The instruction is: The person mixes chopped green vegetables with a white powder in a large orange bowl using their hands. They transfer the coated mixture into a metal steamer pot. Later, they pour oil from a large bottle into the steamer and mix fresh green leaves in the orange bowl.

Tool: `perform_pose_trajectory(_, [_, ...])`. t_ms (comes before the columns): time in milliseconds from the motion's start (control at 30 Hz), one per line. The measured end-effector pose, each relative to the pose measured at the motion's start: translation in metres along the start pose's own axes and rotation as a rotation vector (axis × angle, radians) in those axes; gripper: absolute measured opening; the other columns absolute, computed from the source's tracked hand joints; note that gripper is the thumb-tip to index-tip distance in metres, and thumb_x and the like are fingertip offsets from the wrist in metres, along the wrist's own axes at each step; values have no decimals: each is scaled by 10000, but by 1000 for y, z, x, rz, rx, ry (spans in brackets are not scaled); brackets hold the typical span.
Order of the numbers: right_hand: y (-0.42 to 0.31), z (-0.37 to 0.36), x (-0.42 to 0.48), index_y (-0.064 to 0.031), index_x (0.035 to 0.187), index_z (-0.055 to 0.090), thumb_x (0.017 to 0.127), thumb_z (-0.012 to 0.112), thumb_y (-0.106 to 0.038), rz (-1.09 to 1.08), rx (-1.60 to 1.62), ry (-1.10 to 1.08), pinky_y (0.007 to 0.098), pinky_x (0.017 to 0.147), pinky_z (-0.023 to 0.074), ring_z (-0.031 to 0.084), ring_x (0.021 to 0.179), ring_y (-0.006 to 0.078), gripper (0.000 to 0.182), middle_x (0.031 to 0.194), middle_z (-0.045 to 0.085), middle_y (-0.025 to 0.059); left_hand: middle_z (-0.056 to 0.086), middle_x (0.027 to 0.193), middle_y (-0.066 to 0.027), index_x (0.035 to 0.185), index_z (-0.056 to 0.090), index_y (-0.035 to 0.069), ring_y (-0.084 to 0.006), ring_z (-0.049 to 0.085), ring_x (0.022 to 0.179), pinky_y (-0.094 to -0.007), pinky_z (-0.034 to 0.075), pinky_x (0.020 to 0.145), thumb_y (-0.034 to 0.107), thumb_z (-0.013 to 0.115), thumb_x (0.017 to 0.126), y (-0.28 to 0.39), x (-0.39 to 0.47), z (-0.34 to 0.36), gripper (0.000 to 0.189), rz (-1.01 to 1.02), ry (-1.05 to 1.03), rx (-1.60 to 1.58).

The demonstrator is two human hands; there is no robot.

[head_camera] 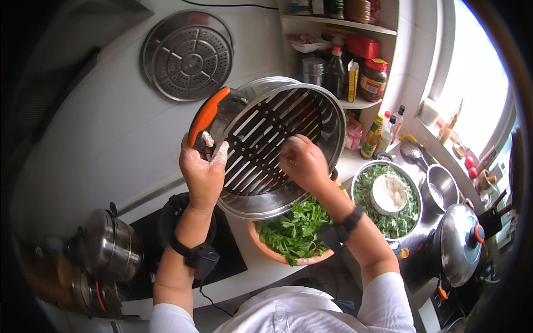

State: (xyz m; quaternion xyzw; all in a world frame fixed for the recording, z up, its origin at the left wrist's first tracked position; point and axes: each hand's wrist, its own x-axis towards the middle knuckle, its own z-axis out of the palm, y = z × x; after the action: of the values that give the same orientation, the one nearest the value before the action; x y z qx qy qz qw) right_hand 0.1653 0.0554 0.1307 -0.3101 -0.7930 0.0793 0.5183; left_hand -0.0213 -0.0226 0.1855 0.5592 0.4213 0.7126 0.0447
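Observation:
My left hand (204,166), dusted with white powder, grips the orange-and-black handle (206,114) of a stainless steel steamer basket (250,206). The basket is tilted, so its slotted bottom (258,154) faces me. A scrap of green leaf (240,137) clings to the slats. Over the right part of that slotted bottom is my right hand (304,160), blurred and with curled fingers; whether it touches the metal or holds anything is hidden. Below the basket, an orange basin (266,252) holds leafy greens (295,229), partly covered by the rim and my right forearm.
Right of the basin stands a steel pot (354,195) of flour-dusted chopped greens with a white bowl (389,195) in it. Beyond are a steel bowl (442,189) and a lidded pan (458,245). A steel pot (110,245) sits left near the black cooktop (227,254). Bottles (372,135) line the corner.

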Motion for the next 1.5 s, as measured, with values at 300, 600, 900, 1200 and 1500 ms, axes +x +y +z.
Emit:
perform_pose_trajectory(300, [31, -33, -67, -8, 830, 610, 762, 673, -84, 205, 35, -114, 270, 549, 470, 574, 590, 152, 120, 752, 576, 82, 435, 854, 6, 914, 469, 20, -71, 434, 736, -198, 403, 707, -122, 532, 677, 2, 7, -50, 284, -103, 75, -52])
perform_pose_trajectory(600, [87, 5, -86, 42, 978, 541, 807, 623, -93, 390, 121, -18, 325, 656, 485, 612, 737, 253, 233, 854, 592, 143, 390, 843, 13, 892, 455, 37, -70, 398, 744, -179, 373, 705, -135, 472, 623, 11, 11, -79, 320, -234, 147, -59])
perform_pose_trajectory(900, [41, 61, -51, -69, 933, 624, 739, 551, -103, -117, -296, -337, 363, 784, 465, 528, 935, 282, 210, 996, 581, 69, 394, 883, -2, 937, 462, 20, -74, 400, 788, -177, 365, 742, -151, 454, 625, 17, 5, -79, 356, -142, 99, 25])
perform_pose_trajectory(1200, [37, 24, -62, -71, 840, 645, 723, 565, -53, 68, -68, -646, 378, 723, 479, 580, 806, 282, 142, 889, 609, 111, 394, 845, 10, 892, 451, 26, -70, 398, 752, -184, 375, 711, -144, 460, 629, 8, 5, -86, 313, -142, 145, 12])
perform_pose_trajectory(1500, [50, -39, -95, -16, 857, 667, 696, 623, -46, 295, 38, -527, 345, 744, 490, 624, 801, 287, 170, 843, 647, 150, 368, 841, 20, 888, 430, 63, -61, 385, 741, -175, 348, 655, -143, 471, 612, -10, 2, -154, 347, -255, 356, -7])
